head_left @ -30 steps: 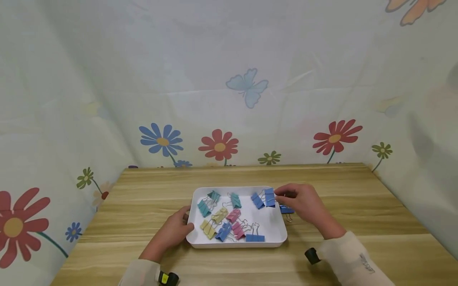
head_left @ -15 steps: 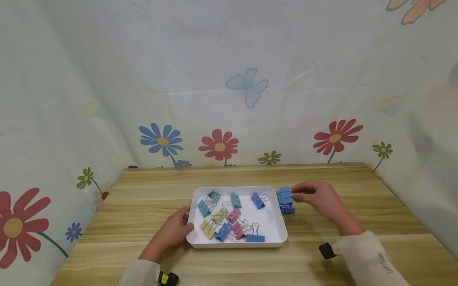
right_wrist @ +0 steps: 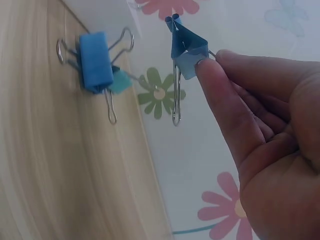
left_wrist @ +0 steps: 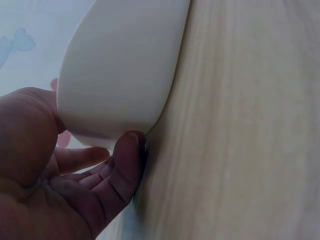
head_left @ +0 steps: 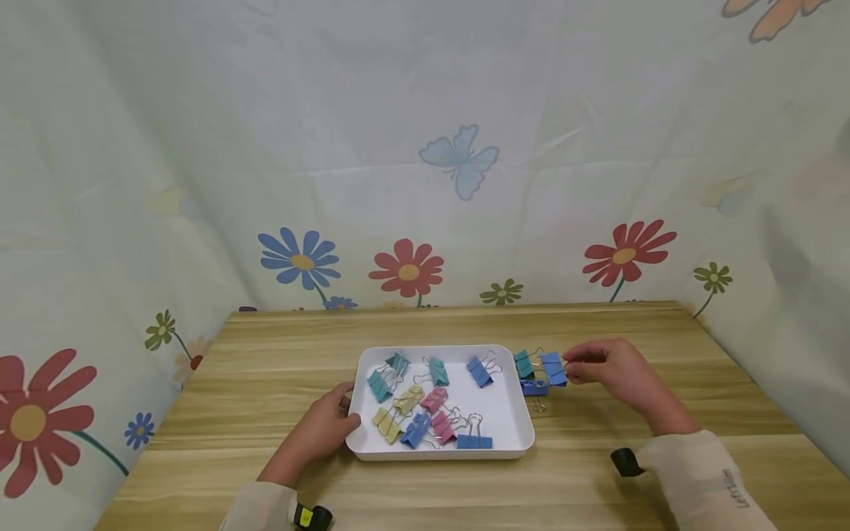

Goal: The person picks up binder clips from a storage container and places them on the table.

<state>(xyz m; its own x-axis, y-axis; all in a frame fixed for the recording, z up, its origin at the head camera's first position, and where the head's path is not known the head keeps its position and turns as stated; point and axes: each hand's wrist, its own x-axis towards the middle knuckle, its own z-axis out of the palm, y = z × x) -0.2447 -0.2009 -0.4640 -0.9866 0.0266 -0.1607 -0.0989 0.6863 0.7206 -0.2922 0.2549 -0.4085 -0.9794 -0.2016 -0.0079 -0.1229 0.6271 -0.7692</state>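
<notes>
My right hand pinches a blue binder clip by a wire handle, just right of the white tray. In the right wrist view this binder clip hangs from thumb and fingertip, its other handle pointing down. Beside the tray on the table lie another blue binder clip and a teal binder clip, close below the held one. My left hand grips the tray's left end, thumb at the rim. Inside the tray are several teal, yellow, pink and blue binder clips, including a blue binder clip at the back right.
A wood-grain table carries everything. Behind it and at both sides hangs a pale curtain printed with flowers and butterflies. Dark wrist devices show at both cuffs.
My right hand has carried the blue binder clip rightward out of the tray, past its right rim, uncovering the teal binder clip on the table. My left hand and the tray stay put.
</notes>
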